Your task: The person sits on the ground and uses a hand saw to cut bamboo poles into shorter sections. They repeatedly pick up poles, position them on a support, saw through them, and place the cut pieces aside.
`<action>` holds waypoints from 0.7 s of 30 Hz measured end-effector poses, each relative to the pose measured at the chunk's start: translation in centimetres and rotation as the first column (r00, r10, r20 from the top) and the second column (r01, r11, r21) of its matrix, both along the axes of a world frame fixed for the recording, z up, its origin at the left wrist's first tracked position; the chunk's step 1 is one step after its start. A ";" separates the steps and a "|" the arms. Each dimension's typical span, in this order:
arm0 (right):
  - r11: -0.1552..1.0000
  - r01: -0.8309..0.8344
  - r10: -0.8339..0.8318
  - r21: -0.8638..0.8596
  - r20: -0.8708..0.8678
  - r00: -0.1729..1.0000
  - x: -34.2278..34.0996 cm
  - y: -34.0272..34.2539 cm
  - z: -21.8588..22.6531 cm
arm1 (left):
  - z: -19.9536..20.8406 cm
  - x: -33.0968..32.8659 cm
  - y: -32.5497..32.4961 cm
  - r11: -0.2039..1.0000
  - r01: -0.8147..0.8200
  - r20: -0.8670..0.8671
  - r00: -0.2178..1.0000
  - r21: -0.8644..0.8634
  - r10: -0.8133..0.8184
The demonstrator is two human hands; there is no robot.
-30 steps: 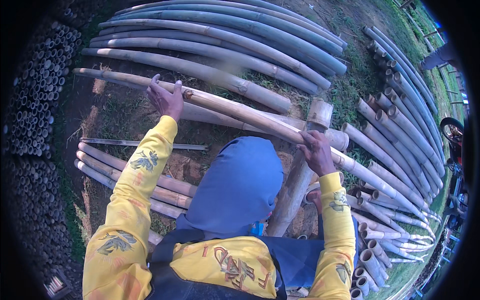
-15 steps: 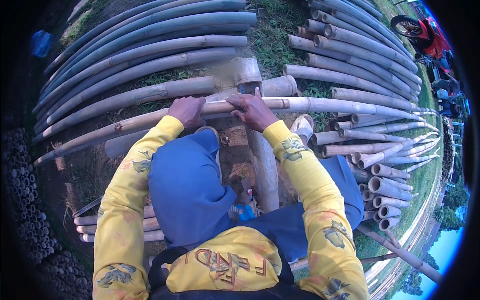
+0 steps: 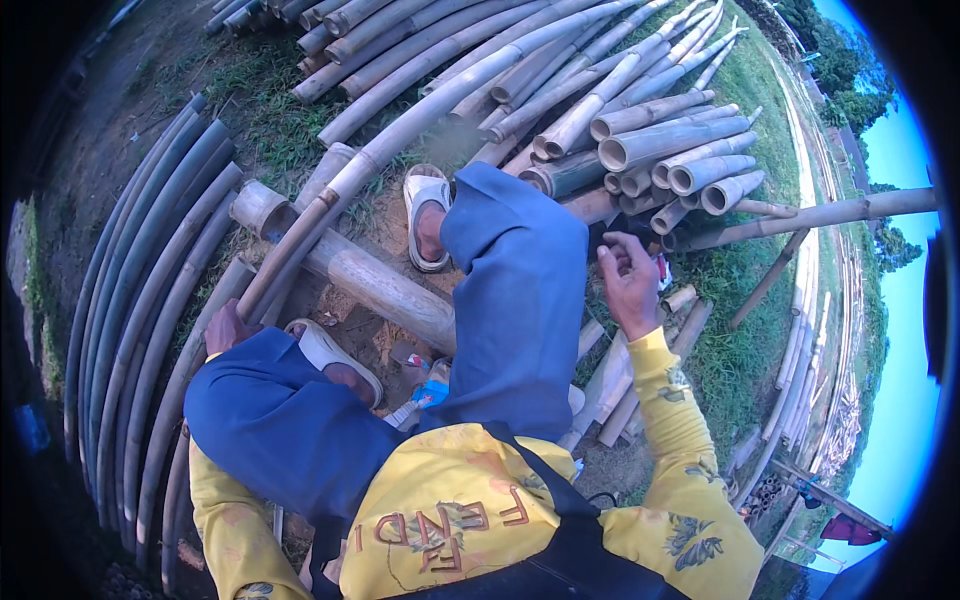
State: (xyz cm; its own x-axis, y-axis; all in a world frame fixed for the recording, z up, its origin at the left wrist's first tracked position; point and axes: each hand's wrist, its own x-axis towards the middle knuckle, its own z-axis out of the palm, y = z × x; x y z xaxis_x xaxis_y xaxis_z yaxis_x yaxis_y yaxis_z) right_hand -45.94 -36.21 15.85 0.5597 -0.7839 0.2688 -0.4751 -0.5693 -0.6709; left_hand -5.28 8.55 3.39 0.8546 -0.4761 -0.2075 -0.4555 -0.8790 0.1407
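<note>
Though the left hand (image 3: 230,328) touches a long, pale, round bamboo pole (image 3: 372,155) already laid ahead of it across a thick grey bamboo log (image 3: 385,290), grip impossible to tell, the right hand (image 3: 632,285) hangs empty and loosely uncurled, the handling seemingly unfinished.

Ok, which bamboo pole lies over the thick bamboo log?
The long, curving bamboo pole by the left hand; it alone crosses over the thick bamboo log; no other pole does.

1 bamboo pole (image 3: 370,160) lies across a bamboo log (image 3: 385,287), between bamboo rows (image 3: 118,290) left and piled bamboo culms (image 3: 675,137) right.
</note>
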 end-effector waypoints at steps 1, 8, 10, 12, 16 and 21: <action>0.999 0.027 -0.030 -0.024 -0.144 0.989 -3.4 2.9 -2.9 | 0.1 -0.3 0.0 1.000 -0.013 0.036 0.999 -0.003 0.013; 0.994 -0.102 0.111 0.049 -0.271 0.956 -15.4 16.0 -16.7 | 2.1 0.4 -2.4 0.996 -0.063 -0.065 0.996 0.065 0.067; 0.982 -0.136 0.173 0.130 -0.343 0.923 -12.5 15.5 -20.2 | 2.5 1.1 -1.6 0.991 -0.089 -0.048 0.994 0.102 0.094; 0.980 -0.078 0.147 0.182 -0.400 0.905 -11.2 15.3 -21.3 | 2.5 1.0 -2.4 0.991 -0.063 -0.060 0.996 0.116 0.070; 0.978 -0.017 0.116 0.208 -0.473 0.874 -10.1 15.0 -22.1 | 2.7 0.8 -2.9 0.993 -0.037 -0.076 0.996 0.109 0.046; 0.978 -0.004 0.113 0.210 -0.514 0.851 -9.7 15.0 -22.3 | 2.5 1.1 -2.3 0.992 -0.041 -0.078 0.996 0.121 0.051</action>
